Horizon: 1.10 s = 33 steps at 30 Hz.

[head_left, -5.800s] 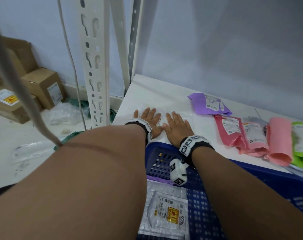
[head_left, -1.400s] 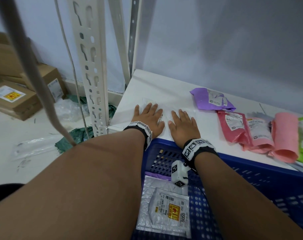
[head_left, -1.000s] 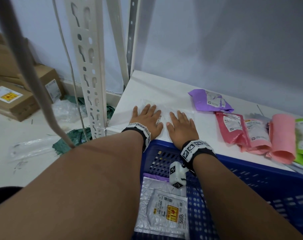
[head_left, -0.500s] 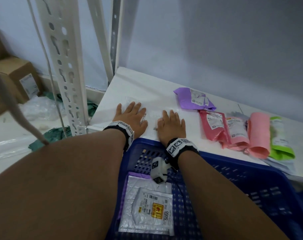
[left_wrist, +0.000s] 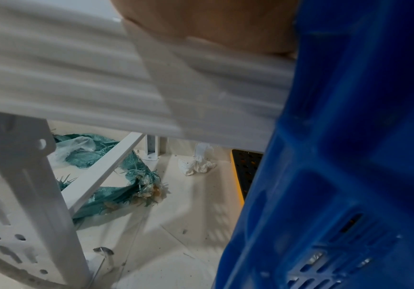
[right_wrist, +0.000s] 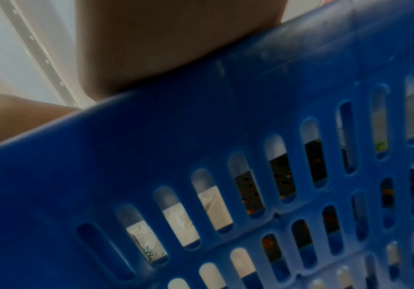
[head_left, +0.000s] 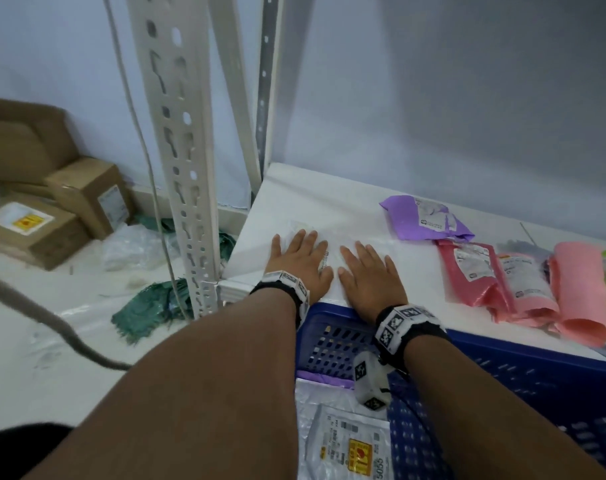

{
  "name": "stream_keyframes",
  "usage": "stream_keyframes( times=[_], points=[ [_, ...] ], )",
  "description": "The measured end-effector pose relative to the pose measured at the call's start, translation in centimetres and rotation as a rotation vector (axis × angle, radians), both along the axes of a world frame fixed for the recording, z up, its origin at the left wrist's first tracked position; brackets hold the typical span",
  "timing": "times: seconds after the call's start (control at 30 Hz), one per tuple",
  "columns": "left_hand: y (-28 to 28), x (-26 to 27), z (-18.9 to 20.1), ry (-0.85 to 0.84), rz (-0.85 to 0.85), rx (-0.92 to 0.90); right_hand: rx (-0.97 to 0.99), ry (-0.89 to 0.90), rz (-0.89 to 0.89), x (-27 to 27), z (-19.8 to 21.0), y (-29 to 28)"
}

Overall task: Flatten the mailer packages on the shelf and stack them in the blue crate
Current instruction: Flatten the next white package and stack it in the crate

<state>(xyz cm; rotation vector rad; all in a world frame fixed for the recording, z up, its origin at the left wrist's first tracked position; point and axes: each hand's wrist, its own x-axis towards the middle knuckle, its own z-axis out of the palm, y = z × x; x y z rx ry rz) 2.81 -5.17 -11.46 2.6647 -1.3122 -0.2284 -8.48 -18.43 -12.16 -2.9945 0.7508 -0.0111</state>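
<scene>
White shelf, grey wall, cardboard boxes on floor

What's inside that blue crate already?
In the blue crate lies a flat silver mailer with a white label. A purple edge peeks from beneath it, probably another mailer. The arms cover part of the crate, so anything else there is hidden.

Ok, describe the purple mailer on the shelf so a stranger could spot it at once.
Start at the white shelf behind the blue crate. Right of the two flat hands runs a row of coloured mailers. The purple mailer lies farthest back at the row's left end, the only purple one on the shelf.
</scene>
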Motion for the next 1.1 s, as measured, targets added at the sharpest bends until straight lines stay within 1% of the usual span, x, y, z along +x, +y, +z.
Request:
stream_keyframes(
  times=[0.27, 0.4, 0.63, 0.77, 0.9, 0.97, 1.07, 1.1],
  points=[
    [-0.2, -0.2, -0.2, 0.004, -0.015, 0.008, 0.018, 0.001, -0.021, -0.3, 0.3, 0.1],
    [0.0, -0.1, 0.0, 0.01, -0.008, 0.018, -0.004, -0.043, -0.033, -0.1, 0.2, 0.3],
    [-0.2, -0.1, 0.1, 0.017, -0.016, 0.03, 0.017, 0.025, -0.057, -0.2, 0.3, 0.2],
    [-0.1, -0.1, 0.2, 0.003, -0.017, 0.034, -0.009, -0.052, -0.018, -0.1, 0.4, 0.3],
    [-0.2, 0.0, -0.2, -0.007, -0.025, 0.032, 0.051, 0.026, -0.002, 0.0, 0.4, 0.2],
    [-0.3, 0.2, -0.4, -0.008, -0.026, 0.034, 0.073, 0.043, -0.048, -0.1, 0.4, -0.1],
    [-0.4, 0.3, -0.7, -0.018, -0.035, 0.036, 0.117, 0.05, -0.194, -0.7, 0.8, -1.1],
    [-0.5, 0.3, -0.8, -0.017, -0.039, 0.033, 0.112, 0.063, -0.219, -0.9, 0.8, -1.4]
  ],
)
